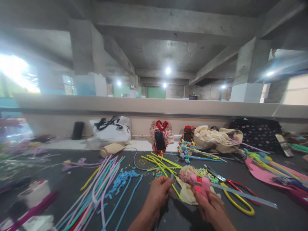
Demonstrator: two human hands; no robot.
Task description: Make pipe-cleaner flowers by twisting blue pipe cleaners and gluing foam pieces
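My right hand (211,203) grips a pink glue gun (204,185) with a small red light on it. A long translucent glue stick (245,194) reaches rightward from behind the gun. My left hand (160,189) pinches a small blue piece (172,176) of fuzzy stem between thumb and finger, a little left of the gun. Beneath the gun lies a crumpled cream cloth (184,191). Yellow fuzzy stems (160,163) fan out beyond my hands. Cut blue pieces (122,179) are heaped to the left, beside longer blue stems (130,200).
Scissors (237,189) with red and yellow handles lie on the right. Bundled coloured stems (96,192) cover the left. A phone (160,141), white bag (113,130), red-lidded bottle (188,133), cream cloth bag (216,139) and dark bag (256,134) line the back edge.
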